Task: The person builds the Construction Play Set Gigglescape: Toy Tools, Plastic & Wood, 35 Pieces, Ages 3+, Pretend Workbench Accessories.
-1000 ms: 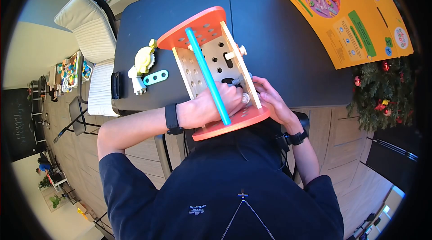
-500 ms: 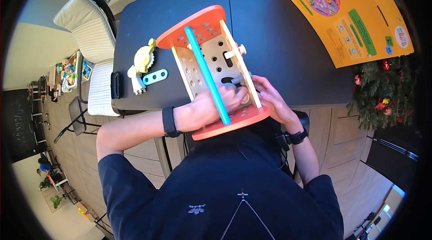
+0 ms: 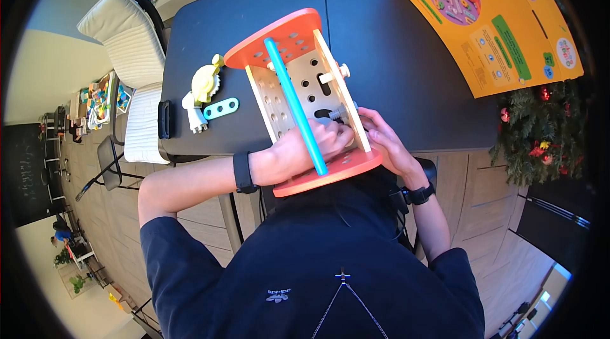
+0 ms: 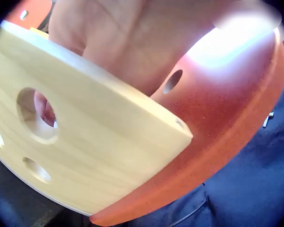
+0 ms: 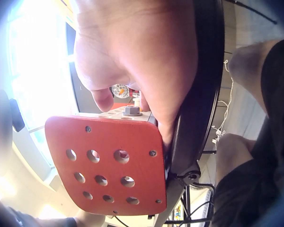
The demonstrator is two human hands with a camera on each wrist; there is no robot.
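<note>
A wooden toy toolbox (image 3: pixel 333 88) with red ends, perforated pale panels and a blue rod handle (image 3: pixel 292 97) stands tilted at the table's near edge. My left hand (image 3: pixel 311 147) reaches inside under the rod. Its curled fingers pinch a small, mostly hidden pale round piece at the right panel's inner face. Just beyond them, a grey bolt (image 3: pixel 343 112) passes through this panel; its hex head (image 5: pixel 132 111) shows outside. My right hand (image 3: pixel 389 148) rests along the panel's outer side, fingers extended close to the bolt. A cream peg (image 3: pixel 327 77) sits farther along the panel.
On the table (image 3: pixel 406 85), left of the toolbox, lie a yellow toothed disc piece (image 3: pixel 205 85), a pale toy piece (image 3: pixel 198 122) and a mint strip with holes (image 3: pixel 221 108). A yellow play-set box (image 3: pixel 495 40) stands at right, above a decorated tree (image 3: pixel 540 142). A white chair (image 3: pixel 143 97) is at left.
My left fingers shift slightly at the inner panel and now cover the pale round piece that showed beside them before. The right hand and the toolbox stay nearly in place.
</note>
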